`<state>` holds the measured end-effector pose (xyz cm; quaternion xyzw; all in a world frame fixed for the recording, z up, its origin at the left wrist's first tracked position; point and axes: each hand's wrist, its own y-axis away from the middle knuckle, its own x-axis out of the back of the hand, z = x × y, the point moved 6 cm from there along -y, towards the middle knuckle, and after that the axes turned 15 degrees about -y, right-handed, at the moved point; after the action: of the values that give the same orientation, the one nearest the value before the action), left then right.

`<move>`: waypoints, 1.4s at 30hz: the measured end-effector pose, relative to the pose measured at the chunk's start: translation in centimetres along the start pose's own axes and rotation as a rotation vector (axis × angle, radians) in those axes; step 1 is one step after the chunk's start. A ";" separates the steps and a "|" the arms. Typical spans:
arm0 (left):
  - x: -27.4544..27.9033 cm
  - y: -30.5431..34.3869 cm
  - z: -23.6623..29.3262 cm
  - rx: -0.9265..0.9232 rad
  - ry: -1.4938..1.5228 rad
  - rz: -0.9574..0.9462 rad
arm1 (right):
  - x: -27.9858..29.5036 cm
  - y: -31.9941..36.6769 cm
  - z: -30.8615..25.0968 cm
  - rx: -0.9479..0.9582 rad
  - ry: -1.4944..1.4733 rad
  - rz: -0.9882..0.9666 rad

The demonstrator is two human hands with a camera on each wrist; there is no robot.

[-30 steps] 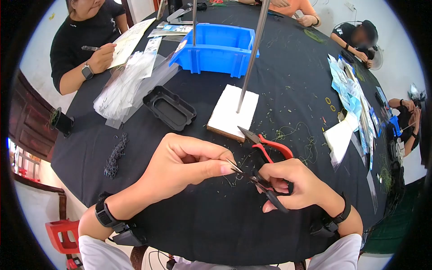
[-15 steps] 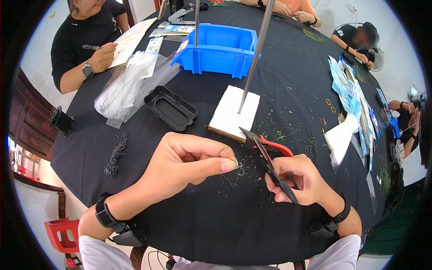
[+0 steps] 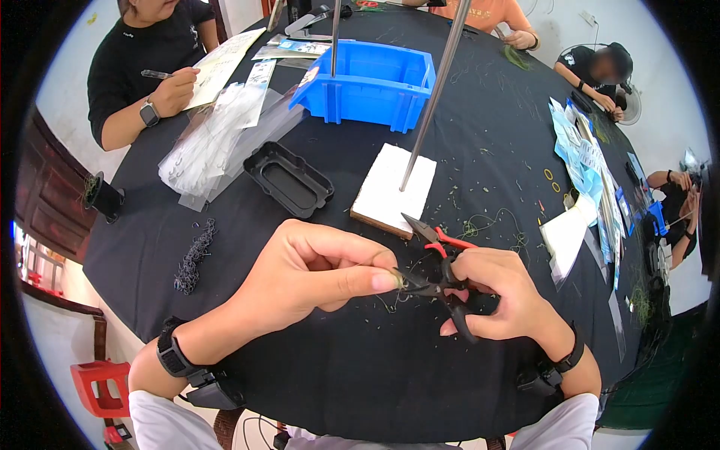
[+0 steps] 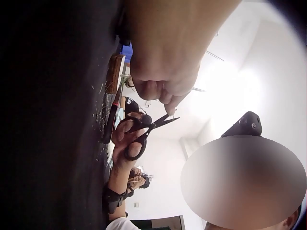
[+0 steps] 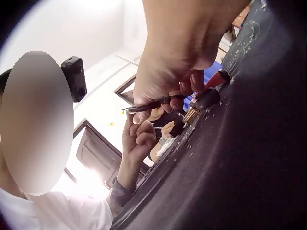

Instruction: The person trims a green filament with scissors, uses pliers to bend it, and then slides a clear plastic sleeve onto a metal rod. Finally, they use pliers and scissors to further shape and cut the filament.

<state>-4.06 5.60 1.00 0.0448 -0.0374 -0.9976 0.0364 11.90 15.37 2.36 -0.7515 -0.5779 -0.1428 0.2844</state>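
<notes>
Thumb and forefinger of my left hand pinch a thin greenish line, its loose strands hanging below the fingertips. My right hand grips black-handled scissors, fingers and thumb in the loops. In the left wrist view their blades stand apart, right at the left fingertips. What else the left fingers hold is hidden. Red-handled pliers lie on the black cloth just beyond the right hand.
Past the hands stand a white block with a metal rod, a black tray and a blue bin. A dark tangled clump lies left. Plastic packets and blue-white packaging flank them. Other people sit around the table.
The scissors swung away from the left fingertips to the right half a second ago, and now are back there with the blades spread. The left hand keeps its pinch almost in place.
</notes>
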 end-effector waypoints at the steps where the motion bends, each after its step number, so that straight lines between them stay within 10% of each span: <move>1: 0.0 0.0 0.0 0.003 0.002 -0.005 | 0.0 0.0 0.0 0.008 0.008 0.002; 34: 0.1 -0.2 -0.4 0.016 -0.074 0.078 | 0.1 0.3 -0.3 0.128 0.076 0.119; 42: 0.3 -0.1 -0.1 -0.039 -0.113 0.099 | 1.3 0.8 1.8 -0.156 -0.212 0.198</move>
<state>-4.36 5.70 0.85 -0.0144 -0.0220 -0.9961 0.0846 12.82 17.34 1.42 -0.8353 -0.5151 -0.0784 0.1754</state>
